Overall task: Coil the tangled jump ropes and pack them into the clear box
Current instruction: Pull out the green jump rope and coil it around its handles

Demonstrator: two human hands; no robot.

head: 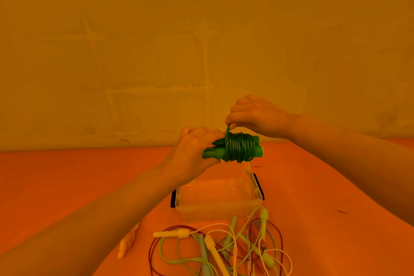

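A green jump rope (240, 148) is wound in tight turns around its two green handles, held up above the clear box (218, 203). My left hand (192, 152) grips the left ends of the handles. My right hand (253, 116) pinches the rope's loose end at the top of the coil. The clear box stands open on the orange table, with nothing visible inside. In front of it lies a tangle of jump ropes (224, 246): yellow, pale green and dark red cords with yellow, green and red handles.
A pale handle (127, 242) lies apart, left of the tangle, partly hidden under my left forearm. The box has black clips on its left and right sides. A block wall stands behind the orange table (67, 186).
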